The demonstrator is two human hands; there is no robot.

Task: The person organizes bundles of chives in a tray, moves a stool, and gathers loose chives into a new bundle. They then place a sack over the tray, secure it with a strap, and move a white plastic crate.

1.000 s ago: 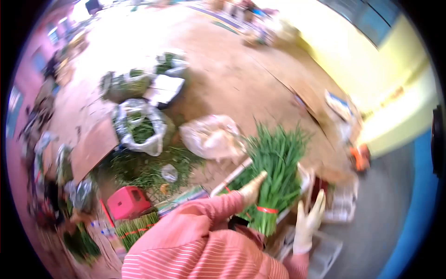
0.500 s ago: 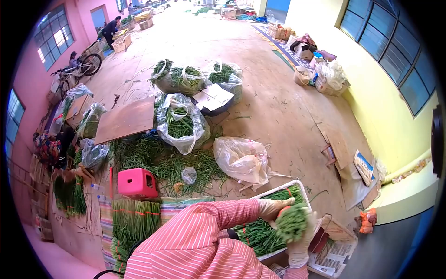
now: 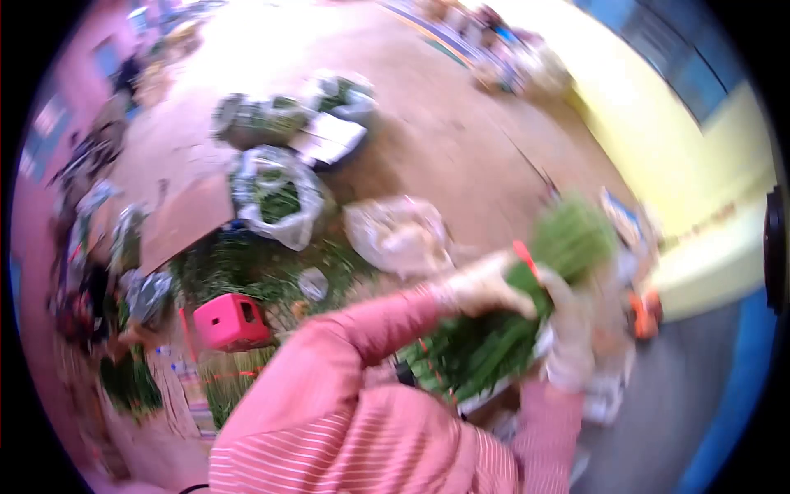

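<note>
A bundle of green stalks (image 3: pixel 573 239), tied with a red band, is held between my two gloved hands at the right of the blurred head view. My left hand (image 3: pixel 494 286) has its fingers wrapped round the bundle near the band. From the right side, my right hand (image 3: pixel 569 321) is closed against the same bundle. Just below them lie more green stalks (image 3: pixel 469 354) in a white container, whose rim (image 3: pixel 485 397) is partly hidden by my arms and the bundle.
A pink stool (image 3: pixel 230 322) stands at the left, beside banded stalks (image 3: pixel 230 383). Ahead are a clear bag of greens (image 3: pixel 277 198), a pale plastic bag (image 3: pixel 399 235) and a brown board (image 3: pixel 188 221). An orange object (image 3: pixel 645 314) is at the right.
The view has shifted and blurred. Both hands have lifted the bundle up and to the right, away from the container, and its leafy end now points up and away.
</note>
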